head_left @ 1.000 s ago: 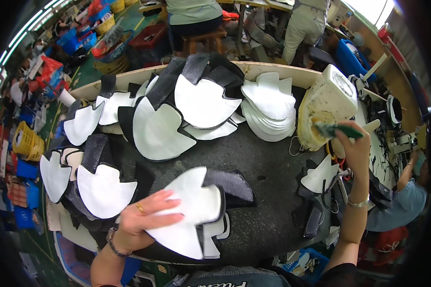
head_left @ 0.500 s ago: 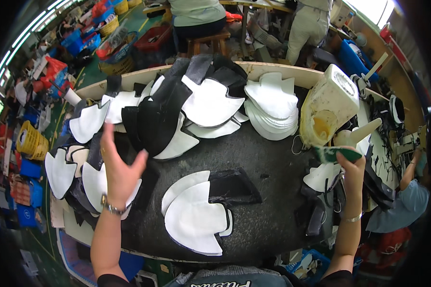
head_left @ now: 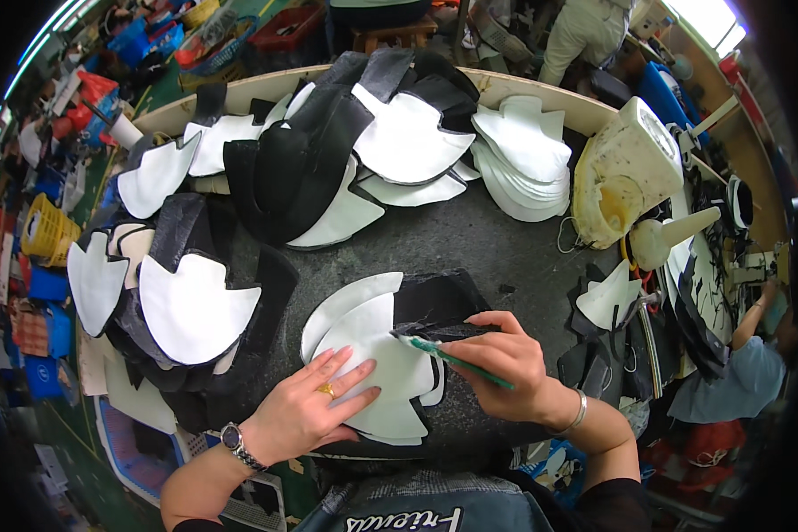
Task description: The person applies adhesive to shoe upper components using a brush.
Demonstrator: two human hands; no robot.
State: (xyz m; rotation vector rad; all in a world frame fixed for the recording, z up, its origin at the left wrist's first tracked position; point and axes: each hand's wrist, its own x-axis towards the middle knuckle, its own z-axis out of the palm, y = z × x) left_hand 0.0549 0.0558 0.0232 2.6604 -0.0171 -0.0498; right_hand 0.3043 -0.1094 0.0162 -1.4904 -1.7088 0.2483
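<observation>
White curved cut pieces (head_left: 363, 330) lie overlapped on the dark worktop, with a black piece (head_left: 439, 297) along their right side. My left hand (head_left: 306, 406) rests flat on the lower left of the white pieces, fingers spread. A green-handled brush (head_left: 474, 363) is gripped in my right hand (head_left: 512, 368). Its bristle end touches or hovers just over the white piece, near the edge beside the black one; which of the two I cannot tell.
Piles of black and white pieces (head_left: 199, 306) cover the left and back of the worktop (head_left: 505, 253). At the back right stands a cut-open whitish jug (head_left: 625, 160) with yellowish residue. A hammer (head_left: 652, 341) lies at the right. Another person (head_left: 731, 377) works beyond it.
Both hands have come down and inward to the middle pieces. My left hand now lies on the white piece. My right hand has brought the brush from beside the jug.
</observation>
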